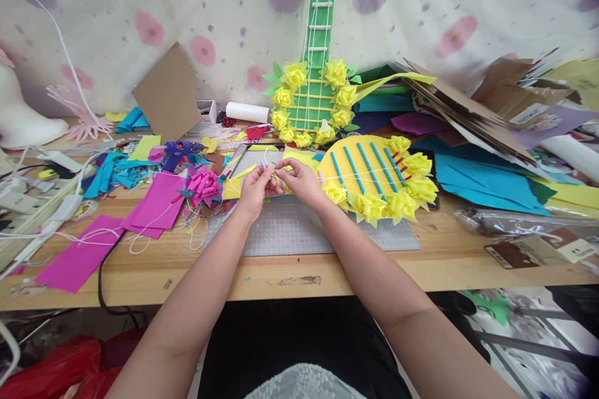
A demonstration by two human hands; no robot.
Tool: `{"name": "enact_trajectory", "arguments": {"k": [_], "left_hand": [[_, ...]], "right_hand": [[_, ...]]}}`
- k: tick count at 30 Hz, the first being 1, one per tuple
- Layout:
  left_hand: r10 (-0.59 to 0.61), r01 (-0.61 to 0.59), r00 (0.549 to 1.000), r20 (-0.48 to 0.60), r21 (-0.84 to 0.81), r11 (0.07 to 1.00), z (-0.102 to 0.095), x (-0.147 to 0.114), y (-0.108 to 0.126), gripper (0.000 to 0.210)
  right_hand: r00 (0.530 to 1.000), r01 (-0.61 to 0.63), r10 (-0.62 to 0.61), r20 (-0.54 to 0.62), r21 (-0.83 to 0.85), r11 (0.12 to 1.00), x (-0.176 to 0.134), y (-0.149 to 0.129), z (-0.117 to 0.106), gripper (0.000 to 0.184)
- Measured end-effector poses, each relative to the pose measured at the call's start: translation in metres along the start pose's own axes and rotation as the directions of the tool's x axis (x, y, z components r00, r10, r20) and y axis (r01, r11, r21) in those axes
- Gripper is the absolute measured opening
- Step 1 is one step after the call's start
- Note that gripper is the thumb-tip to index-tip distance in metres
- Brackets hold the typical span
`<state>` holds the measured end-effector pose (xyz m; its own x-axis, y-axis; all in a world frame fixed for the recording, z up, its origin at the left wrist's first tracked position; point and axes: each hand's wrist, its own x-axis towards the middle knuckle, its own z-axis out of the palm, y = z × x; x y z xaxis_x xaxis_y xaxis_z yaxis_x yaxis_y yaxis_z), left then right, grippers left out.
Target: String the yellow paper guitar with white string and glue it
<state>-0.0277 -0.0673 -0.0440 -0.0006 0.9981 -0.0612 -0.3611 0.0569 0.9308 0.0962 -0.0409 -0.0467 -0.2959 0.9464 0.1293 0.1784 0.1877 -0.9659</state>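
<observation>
A yellow paper guitar [349,159] with blue strips and yellow paper flowers lies on the grey cutting mat [285,227], its neck pointing left. Thin white string [364,173] runs across its body towards the neck. Over the neck, my left hand [256,190] is closed in a pinch on the string, and a short loop of it sticks up above the fingers. My right hand [299,179] pinches the string right beside it, fingertips almost touching the left. Both hands partly hide the neck and the exact grip.
Behind stands a green paper guitar [321,43] ringed with yellow flowers. To the left are a blue glue gun [182,153], a magenta paper flower [203,186] and magenta sheets [156,199]. Blue paper [482,174] and cardboard [472,106] are piled at right. Loose cords cross the left side.
</observation>
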Motion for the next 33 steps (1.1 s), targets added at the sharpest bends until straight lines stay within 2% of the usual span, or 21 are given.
{"name": "enact_trajectory", "arguments": {"k": [4,9,16,21,23,25,28,30,31,33], "left_hand": [[-0.022,0.022,1.0,-0.007,-0.027,0.999,-0.002,0.001,0.0,0.03],[-0.02,0.018,0.999,-0.036,-0.048,0.999,-0.003,0.003,-0.003,0.029],[0.047,-0.051,0.998,-0.053,-0.086,0.995,-0.005,0.003,-0.001,0.026],[0.08,-0.088,0.991,-0.109,-0.068,0.994,-0.007,0.005,0.001,0.021],[0.116,-0.117,0.982,-0.152,0.0,0.993,-0.008,0.006,0.0,0.018],[0.208,-0.184,0.96,-0.19,0.135,0.974,-0.009,0.005,-0.001,0.014],[0.454,-0.338,0.867,-0.207,0.425,0.84,-0.012,0.004,-0.001,0.008],[0.57,-0.391,0.802,-0.18,0.563,0.728,-0.014,0.004,-0.002,0.006],[0.591,-0.396,0.789,-0.165,0.598,0.696,-0.015,0.005,-0.003,0.006],[0.564,-0.381,0.813,-0.143,0.601,0.703,-0.017,0.009,-0.006,0.006]], "right_hand": [[0.996,0.072,-0.074,0.055,0.047,0.996,0.001,0.002,-0.005,0.03],[0.992,0.044,-0.048,0.117,0.036,0.998,0.0,-0.001,-0.011,0.032],[0.999,0.045,-0.043,0.014,-0.172,0.984,-0.002,-0.002,-0.011,0.029],[0.993,0.121,-0.121,0.02,-0.263,0.957,-0.001,0.004,-0.01,0.028],[0.99,0.138,-0.134,0.034,-0.301,0.944,-0.002,0.005,-0.009,0.028],[0.988,0.155,-0.146,0.051,-0.349,0.924,-0.002,0.004,-0.009,0.028],[0.981,0.192,-0.176,0.078,-0.401,0.896,-0.004,0.002,-0.007,0.026],[0.977,0.212,-0.192,0.091,-0.411,0.886,-0.005,0.002,-0.006,0.025],[0.977,0.215,-0.195,0.092,-0.416,0.884,-0.005,0.002,-0.005,0.025],[0.979,0.204,-0.186,0.084,-0.433,0.878,-0.006,0.002,-0.003,0.024]]}}
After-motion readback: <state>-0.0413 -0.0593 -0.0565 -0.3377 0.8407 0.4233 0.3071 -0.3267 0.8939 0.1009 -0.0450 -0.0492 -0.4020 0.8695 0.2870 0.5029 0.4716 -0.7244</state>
